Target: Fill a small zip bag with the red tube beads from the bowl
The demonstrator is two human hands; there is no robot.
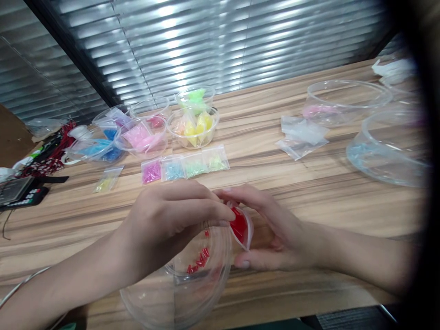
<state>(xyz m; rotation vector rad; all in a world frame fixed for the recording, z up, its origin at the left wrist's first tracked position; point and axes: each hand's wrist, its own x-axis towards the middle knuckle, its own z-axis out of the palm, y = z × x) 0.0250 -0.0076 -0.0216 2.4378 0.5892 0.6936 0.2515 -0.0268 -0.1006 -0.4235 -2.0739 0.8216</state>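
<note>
Both of my hands meet over a clear plastic bowl [172, 298] at the table's near edge. My right hand [275, 233] holds a small clear bag of red beads [239, 225] tilted over the bowl. My left hand [172, 220] pinches the top of the same bag with closed fingers. Several red beads [197, 263] lie loose inside the bowl.
Four small bags of pink, blue and green beads [185, 167] lie in a row behind my hands, with a yellowish bag [106, 179] to their left. Clear bowls with coloured bags [192, 121] stand at the back left. Large clear bowls [388, 146] and empty bags [300, 137] sit right.
</note>
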